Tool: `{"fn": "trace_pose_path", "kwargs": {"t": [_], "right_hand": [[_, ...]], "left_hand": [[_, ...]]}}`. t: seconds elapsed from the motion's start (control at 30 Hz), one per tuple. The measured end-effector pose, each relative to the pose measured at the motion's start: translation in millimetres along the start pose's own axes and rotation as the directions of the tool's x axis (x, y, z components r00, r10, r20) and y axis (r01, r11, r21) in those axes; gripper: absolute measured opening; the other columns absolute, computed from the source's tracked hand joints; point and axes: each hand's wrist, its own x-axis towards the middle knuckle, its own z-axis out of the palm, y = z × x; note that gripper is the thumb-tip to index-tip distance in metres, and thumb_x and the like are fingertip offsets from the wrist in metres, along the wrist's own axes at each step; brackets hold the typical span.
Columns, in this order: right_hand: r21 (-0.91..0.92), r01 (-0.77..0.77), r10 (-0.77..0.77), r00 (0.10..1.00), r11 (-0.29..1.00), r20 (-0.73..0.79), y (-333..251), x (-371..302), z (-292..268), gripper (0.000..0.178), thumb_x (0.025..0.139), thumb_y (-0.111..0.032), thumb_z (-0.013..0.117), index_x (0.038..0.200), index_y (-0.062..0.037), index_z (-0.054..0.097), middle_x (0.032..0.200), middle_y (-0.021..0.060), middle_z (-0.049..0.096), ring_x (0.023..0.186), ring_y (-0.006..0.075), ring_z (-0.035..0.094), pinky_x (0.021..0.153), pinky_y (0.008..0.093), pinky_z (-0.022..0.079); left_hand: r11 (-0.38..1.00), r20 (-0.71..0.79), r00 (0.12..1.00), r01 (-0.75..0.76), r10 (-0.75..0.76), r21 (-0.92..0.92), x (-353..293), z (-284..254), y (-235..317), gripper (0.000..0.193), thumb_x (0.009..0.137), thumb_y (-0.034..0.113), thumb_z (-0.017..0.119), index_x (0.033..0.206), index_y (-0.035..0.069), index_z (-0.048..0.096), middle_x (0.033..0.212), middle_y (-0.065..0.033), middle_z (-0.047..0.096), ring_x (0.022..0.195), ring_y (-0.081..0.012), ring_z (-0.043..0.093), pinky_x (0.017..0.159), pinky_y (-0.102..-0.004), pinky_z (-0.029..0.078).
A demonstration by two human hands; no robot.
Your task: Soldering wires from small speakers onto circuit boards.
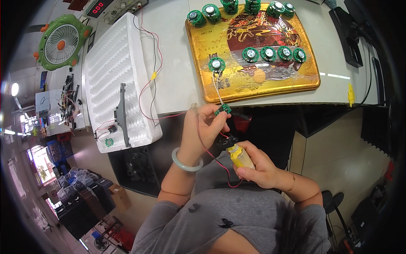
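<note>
My left hand [204,129] pinches a small green circuit board [223,109] between thumb and fingers, just off the table's front edge. Two white wires run from that board up to a round green board with a silver centre [217,64], which lies on a gold tin lid [203,80]. Below and to the right, my right hand [261,165] is wrapped round a pale cylinder bound with yellow tape [241,156]. A black piece [226,141] with thin red wires sits at the cylinder's upper end, close under the board. A dark red lead [207,148] loops down beside my hands.
More round green boards [268,53] stand in a row on the lid, with several stacks [252,7] along its far edge. Left lies a white foam tray [108,76] with a grey bar [122,114] on it. A power supply [112,9] and green fan [61,44] are behind.
</note>
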Motion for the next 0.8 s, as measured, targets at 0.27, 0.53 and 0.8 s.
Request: {"fn": "trace_pose_path", "kwargs": {"t": [0.27, 0.53, 0.8], "right_hand": [[-0.026, -0.023, 0.024, 0.999, 0.999, 0.04, -4.6, 3.7, 2.2, 0.04, 0.081, -0.017, 0.052, 0.113, -0.0024, 0.031, 0.073, 0.0022, 0.048, 0.06, 0.0073, 0.046, 0.053, 0.0202, 0.04], [-0.031, -0.011, 0.013, 0.998, 0.999, 0.06, -3.9, 4.1, 1.0, 0.041, 0.081, -0.017, 0.052, 0.113, -0.0022, 0.031, 0.073, 0.0023, 0.048, 0.06, 0.0074, 0.046, 0.054, 0.0206, 0.04], [-0.035, -0.022, 0.025, 0.997, 0.999, 0.075, -5.4, 5.4, -0.3, 0.041, 0.081, -0.018, 0.053, 0.112, -0.0019, 0.032, 0.072, 0.0019, 0.049, 0.058, 0.0073, 0.047, 0.053, 0.0208, 0.04]], "left_hand": [[0.999, 0.034, 0.998, 0.044, -0.045, 0.02, -1.4, -4.5, 7.2, 0.016, 0.079, 0.006, 0.052, 0.086, -0.008, 0.057, 0.067, -0.0059, 0.057, 0.058, -0.0091, 0.055, 0.054, -0.0199, 0.043], [0.996, 0.016, 0.998, 0.063, -0.065, 0.066, -1.3, -1.1, 11.4, 0.017, 0.08, 0.008, 0.054, 0.084, -0.008, 0.057, 0.064, -0.0056, 0.057, 0.058, -0.0087, 0.054, 0.053, -0.0196, 0.042], [0.992, 0.007, 0.999, 0.033, -0.034, 0.122, 2.5, -0.4, 9.0, 0.021, 0.077, 0.014, 0.062, 0.077, -0.007, 0.059, 0.062, -0.005, 0.057, 0.055, -0.0089, 0.054, 0.05, -0.02, 0.042]]}}
